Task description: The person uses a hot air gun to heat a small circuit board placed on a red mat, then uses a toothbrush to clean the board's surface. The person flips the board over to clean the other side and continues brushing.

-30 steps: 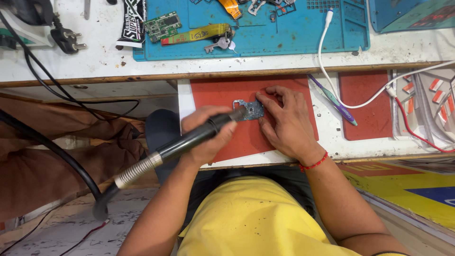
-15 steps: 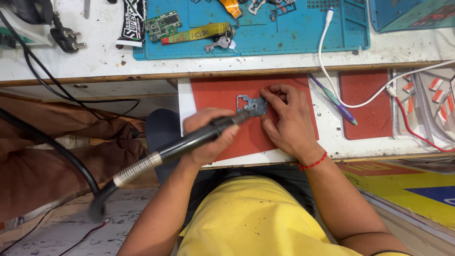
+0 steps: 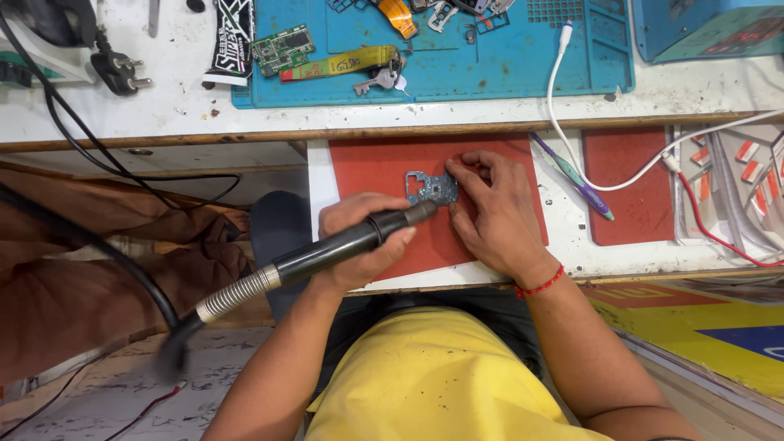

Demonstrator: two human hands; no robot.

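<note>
Two hands work at mid-frame: the left hand [image 3: 359,241] is wrapped around a black hot-air wand [image 3: 343,245], nozzle aimed at a small circuit board [image 3: 431,189] on the red mat [image 3: 367,167]. The right hand [image 3: 490,212] pins the board's right edge with its fingertips (heating seems underway), so the next move likely calls for a steady nozzle and an unmoving board.

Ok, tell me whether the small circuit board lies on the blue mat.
No, the small circuit board lies on the red mat, under the right hand.

A small blue-grey circuit board [image 3: 431,188] lies on the red rectangular mat [image 3: 367,163], between the hands: left hand [image 3: 359,241] left, right hand [image 3: 490,212] right. Behind it, the blue work mat [image 3: 506,61] lies on the desk [image 3: 180,106].
</note>
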